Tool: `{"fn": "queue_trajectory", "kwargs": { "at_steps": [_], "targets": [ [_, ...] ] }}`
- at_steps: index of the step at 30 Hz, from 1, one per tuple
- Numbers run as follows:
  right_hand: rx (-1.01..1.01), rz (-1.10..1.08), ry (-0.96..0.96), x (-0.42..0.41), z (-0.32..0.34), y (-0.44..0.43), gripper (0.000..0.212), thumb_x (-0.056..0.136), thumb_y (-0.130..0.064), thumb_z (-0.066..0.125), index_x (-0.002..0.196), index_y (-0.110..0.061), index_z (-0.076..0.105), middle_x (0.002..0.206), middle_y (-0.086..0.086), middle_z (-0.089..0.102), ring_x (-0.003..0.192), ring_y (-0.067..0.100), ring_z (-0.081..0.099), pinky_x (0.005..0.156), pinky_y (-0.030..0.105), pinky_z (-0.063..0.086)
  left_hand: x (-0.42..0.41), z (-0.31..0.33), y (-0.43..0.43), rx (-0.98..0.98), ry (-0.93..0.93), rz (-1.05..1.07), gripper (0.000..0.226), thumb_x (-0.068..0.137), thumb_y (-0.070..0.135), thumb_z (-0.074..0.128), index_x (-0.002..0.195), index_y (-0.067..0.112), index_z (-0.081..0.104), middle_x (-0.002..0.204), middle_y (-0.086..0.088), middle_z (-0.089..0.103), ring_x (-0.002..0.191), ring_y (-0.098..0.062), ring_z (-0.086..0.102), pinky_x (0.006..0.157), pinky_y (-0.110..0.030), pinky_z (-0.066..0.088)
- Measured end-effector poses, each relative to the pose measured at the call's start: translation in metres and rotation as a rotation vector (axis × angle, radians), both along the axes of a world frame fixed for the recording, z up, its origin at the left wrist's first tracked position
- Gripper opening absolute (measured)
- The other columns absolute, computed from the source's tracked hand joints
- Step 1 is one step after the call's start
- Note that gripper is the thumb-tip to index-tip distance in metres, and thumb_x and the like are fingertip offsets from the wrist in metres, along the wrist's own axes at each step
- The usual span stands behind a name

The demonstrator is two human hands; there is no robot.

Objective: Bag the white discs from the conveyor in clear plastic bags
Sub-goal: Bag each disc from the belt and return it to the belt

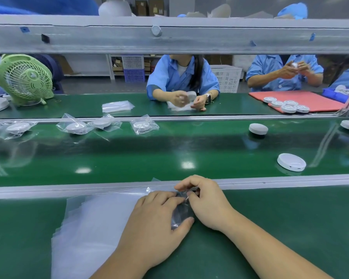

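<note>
Mid-task: several bagged discs (75, 126) on conveyor (169, 154), bare discs (291, 162) waiting at right. No disc in hand: left hand (157, 218) flat, pressing bag stack (93, 222); right hand (206, 202) pinching top bag (182, 210) edge.

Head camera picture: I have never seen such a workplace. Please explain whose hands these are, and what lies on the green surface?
The camera sits on a worker's head and looks down at their own two bare hands; there is no robot. The left hand presses on one clear bag, whose edge the right hand pinches, beside a stack of bags. Beyond runs the green conveyor, carrying bare white discs on the right and bagged discs on the left. Other workers sit opposite.
</note>
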State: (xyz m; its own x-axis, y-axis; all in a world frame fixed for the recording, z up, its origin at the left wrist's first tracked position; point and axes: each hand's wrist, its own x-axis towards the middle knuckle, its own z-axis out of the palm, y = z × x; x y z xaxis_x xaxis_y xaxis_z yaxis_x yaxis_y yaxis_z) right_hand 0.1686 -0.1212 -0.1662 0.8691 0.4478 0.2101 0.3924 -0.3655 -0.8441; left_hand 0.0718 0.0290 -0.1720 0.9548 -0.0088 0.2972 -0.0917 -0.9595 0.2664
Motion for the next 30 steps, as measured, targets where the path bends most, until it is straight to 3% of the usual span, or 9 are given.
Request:
{"fn": "queue_trajectory", "kwargs": {
  "at_steps": [7,12,20,22,24,26,28,30],
  "targets": [
    [-0.004,-0.001,0.016,-0.001,0.001,0.000,0.055,0.092,0.009,0.048,0.087,-0.040,0.073,0.099,-0.019,0.071,0.096,-0.005,0.064,0.076,0.008,0.048,0.001,-0.001,0.001,-0.009,0.009,0.000,0.064,0.085,0.080,0.029,0.137,0.049,0.050,0.134,0.034,0.046,0.128,0.006,0.032,0.110,-0.021,0.024],
    [0.022,-0.012,0.031,0.000,0.000,-0.001,0.051,0.094,0.006,0.050,0.087,-0.038,0.075,0.097,-0.020,0.072,0.093,-0.002,0.066,0.075,0.008,0.048,0.001,0.000,0.001,-0.008,0.004,-0.003,0.068,0.088,0.083,0.017,0.140,0.049,0.045,0.135,0.034,0.046,0.128,0.006,0.032,0.110,-0.025,0.026],
    [0.160,0.009,0.067,-0.004,0.002,-0.004,0.045,0.093,0.001,0.057,0.096,-0.040,0.074,0.102,-0.021,0.073,0.096,0.000,0.067,0.077,0.013,0.051,0.000,0.003,0.000,-0.015,0.004,0.013,0.059,0.096,0.067,0.006,0.134,0.050,0.048,0.133,0.033,0.050,0.128,0.003,0.036,0.110,-0.024,0.026],
    [0.255,-0.062,0.068,-0.002,0.002,-0.005,0.039,0.093,-0.003,0.062,0.100,-0.040,0.073,0.101,-0.019,0.074,0.086,0.006,0.068,0.076,0.016,0.054,0.000,0.003,0.001,-0.017,-0.005,0.027,0.062,0.097,0.060,0.004,0.131,0.050,0.054,0.133,0.033,0.051,0.127,0.003,0.037,0.111,-0.024,0.026],
    [0.304,-0.198,0.008,0.009,0.004,-0.014,0.029,0.095,-0.010,0.065,0.101,-0.038,0.072,0.099,-0.019,0.073,0.090,0.004,0.066,0.079,0.015,0.052,0.001,0.002,0.002,-0.034,0.004,0.040,0.055,0.098,0.059,0.012,0.130,0.053,0.055,0.133,0.034,0.051,0.127,0.003,0.039,0.111,-0.022,0.025],
    [0.127,-0.355,-0.165,0.032,0.008,-0.037,0.022,0.095,-0.023,0.066,0.112,-0.038,0.069,0.107,-0.021,0.070,0.105,0.005,0.063,0.090,0.025,0.050,0.002,0.000,0.003,-0.046,0.031,0.037,0.046,0.095,0.064,0.026,0.132,0.057,0.053,0.136,0.035,0.051,0.130,0.003,0.040,0.113,-0.022,0.025],
    [-0.223,-0.495,-0.316,0.063,0.014,-0.071,0.036,0.094,-0.037,0.064,0.130,-0.036,0.062,0.130,-0.014,0.064,0.121,0.015,0.058,0.103,0.041,0.047,0.004,0.000,0.004,-0.060,0.046,0.029,0.047,0.089,0.071,0.036,0.132,0.058,0.053,0.139,0.034,0.051,0.133,0.002,0.042,0.114,-0.024,0.029],
    [-0.543,-0.618,-0.245,0.094,0.019,-0.107,0.056,0.092,-0.052,0.061,0.145,-0.038,0.051,0.148,-0.004,0.054,0.137,0.023,0.047,0.110,0.046,0.042,0.004,0.000,0.004,-0.073,0.043,0.030,0.050,0.084,0.074,0.037,0.126,0.057,0.058,0.139,0.032,0.054,0.135,0.001,0.043,0.113,-0.023,0.031]
  ]
}}
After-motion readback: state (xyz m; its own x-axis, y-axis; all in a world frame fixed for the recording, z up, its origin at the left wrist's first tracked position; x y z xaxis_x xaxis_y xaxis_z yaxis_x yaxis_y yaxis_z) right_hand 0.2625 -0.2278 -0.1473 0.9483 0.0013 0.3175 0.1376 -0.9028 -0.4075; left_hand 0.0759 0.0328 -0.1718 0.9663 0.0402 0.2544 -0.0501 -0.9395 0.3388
